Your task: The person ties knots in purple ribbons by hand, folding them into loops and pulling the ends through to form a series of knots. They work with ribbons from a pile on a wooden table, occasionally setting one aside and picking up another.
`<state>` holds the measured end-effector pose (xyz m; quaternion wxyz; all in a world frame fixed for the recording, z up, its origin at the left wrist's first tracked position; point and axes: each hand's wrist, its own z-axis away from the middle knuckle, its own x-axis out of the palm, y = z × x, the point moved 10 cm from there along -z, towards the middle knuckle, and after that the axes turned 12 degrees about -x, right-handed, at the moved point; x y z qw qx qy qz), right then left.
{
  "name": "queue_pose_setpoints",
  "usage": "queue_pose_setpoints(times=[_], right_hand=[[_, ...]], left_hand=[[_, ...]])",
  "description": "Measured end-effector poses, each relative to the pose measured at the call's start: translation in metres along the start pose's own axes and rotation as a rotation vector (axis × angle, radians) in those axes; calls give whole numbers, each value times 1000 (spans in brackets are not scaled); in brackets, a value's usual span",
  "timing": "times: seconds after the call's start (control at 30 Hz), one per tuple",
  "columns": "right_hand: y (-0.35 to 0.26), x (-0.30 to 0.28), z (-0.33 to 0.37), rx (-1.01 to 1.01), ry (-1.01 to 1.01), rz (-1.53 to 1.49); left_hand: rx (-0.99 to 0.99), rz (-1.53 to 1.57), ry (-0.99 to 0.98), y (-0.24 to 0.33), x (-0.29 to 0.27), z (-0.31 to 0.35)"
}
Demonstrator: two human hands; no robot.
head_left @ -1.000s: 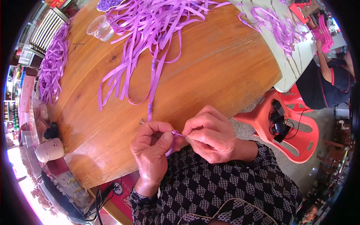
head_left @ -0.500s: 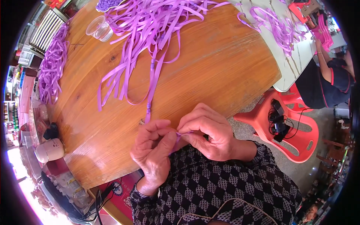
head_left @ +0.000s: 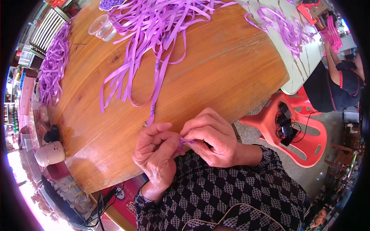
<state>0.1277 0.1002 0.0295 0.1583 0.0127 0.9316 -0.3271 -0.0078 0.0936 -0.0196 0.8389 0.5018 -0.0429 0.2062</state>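
Note:
At the near edge of the wooden table (head_left: 216, 73), my left hand (head_left: 157, 154) pinches a purple ribbon (head_left: 186, 141) between thumb and fingers. My right hand (head_left: 212, 139) grips the same ribbon a little to the right, with thumb and forefinger pressed together. Only a short piece shows between the fingertips; the rest is hidden by the hands. One purple strand with darker clasps (head_left: 152, 108) runs from my left hand up the table. It leads to a large heap of purple ribbons (head_left: 154, 23) at the far side.
A clear plastic cup (head_left: 103, 29) stands left of the heap, beside purple beads (head_left: 111, 4). More ribbons (head_left: 56, 67) hang at the table's left edge; others (head_left: 285, 30) lie on a white table. An orange stool (head_left: 308, 148) holds black adapters. A person (head_left: 335, 82) is at the right.
My right hand has shifted slightly, and a bit more of the ribbon now shows between my fingertips. My left hand has moved barely to the left. The heap stays put.

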Motion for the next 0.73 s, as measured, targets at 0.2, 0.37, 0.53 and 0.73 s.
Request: queue_pose_setpoints(times=[0.2, 0.37, 0.53, 0.73], right_hand=[[1, 3, -4, 26, 7, 13], [2, 1, -3, -18, -17, 36], [8, -2, -4, 48, -41, -24], [16, -9, -3, 101, -75, -162]], left_hand=[[89, -73, -91, -4, 1, 1], [-18, -24, -176, -9, 0, -2], [-104, -121, -151, -13, -3, 1], [-10, -450, -242, -11, -5, 7]])
